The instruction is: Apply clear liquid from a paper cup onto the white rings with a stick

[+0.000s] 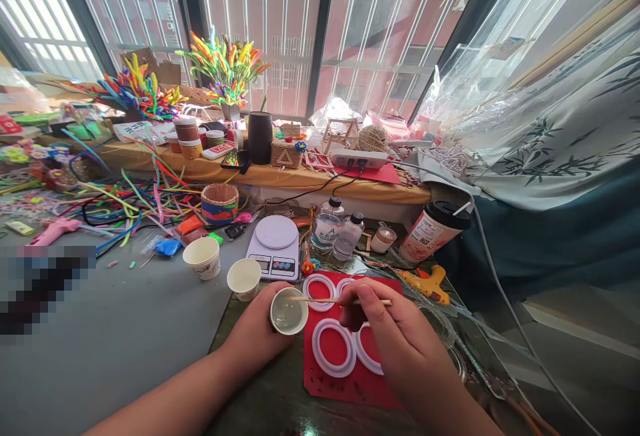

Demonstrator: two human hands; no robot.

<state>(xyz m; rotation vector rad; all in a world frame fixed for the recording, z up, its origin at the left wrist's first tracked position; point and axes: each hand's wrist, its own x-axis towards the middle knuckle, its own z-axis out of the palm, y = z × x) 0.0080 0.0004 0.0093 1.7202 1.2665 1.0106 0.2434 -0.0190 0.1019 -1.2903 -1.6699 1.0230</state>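
At the left edge of the flat red mat, the left hand grips a white paper cup, whose clear liquid could spill if the right hand, pinching a wooden stick, jolts it.

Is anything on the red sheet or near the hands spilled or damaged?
Possibly: the red sheet has dark spots near its lower edge, below the white rings, unlike its otherwise plain surface. They may be drips or stains; I cannot tell which. The paper cup in the left hand looks undamaged.
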